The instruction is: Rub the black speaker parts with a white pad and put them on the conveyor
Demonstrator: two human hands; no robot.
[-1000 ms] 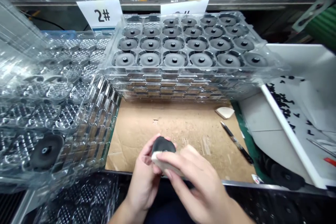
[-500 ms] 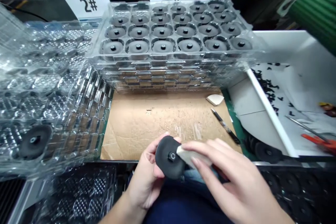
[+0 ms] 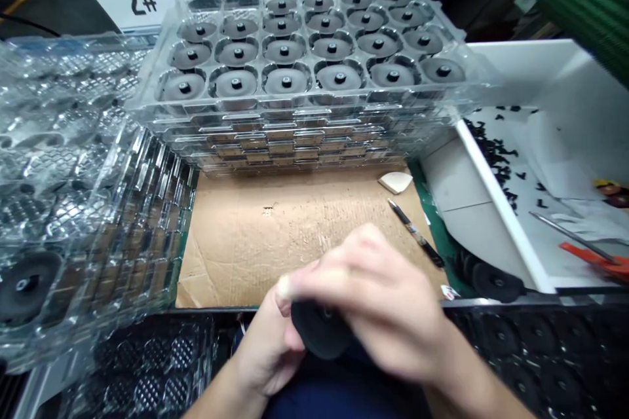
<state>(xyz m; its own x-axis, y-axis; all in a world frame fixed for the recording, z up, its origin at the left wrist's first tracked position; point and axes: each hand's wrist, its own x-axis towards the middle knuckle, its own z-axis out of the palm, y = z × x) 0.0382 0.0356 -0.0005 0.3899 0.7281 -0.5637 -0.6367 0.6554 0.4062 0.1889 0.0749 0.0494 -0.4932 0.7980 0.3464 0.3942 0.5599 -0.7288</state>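
Observation:
My left hand holds a black round disc by its left edge, low in the middle of the head view. Over the disc's upper part lies my right hand, blurred, its fingers closed around a pale wedge that shows only as a small tip near the disc's upper left edge. Most of the wedge is hidden by the fingers. Beyond both hands is a brown cardboard sheet.
Behind the cardboard stands a stack of clear trays holding black discs. More clear trays rise at the left. A second pale wedge and a pen lie on the right. A white bin holds small black parts.
My right hand has swung up and left across the disc, taking the wedge to the disc's upper left edge. The disc is now partly covered. The whole view has shifted slightly.

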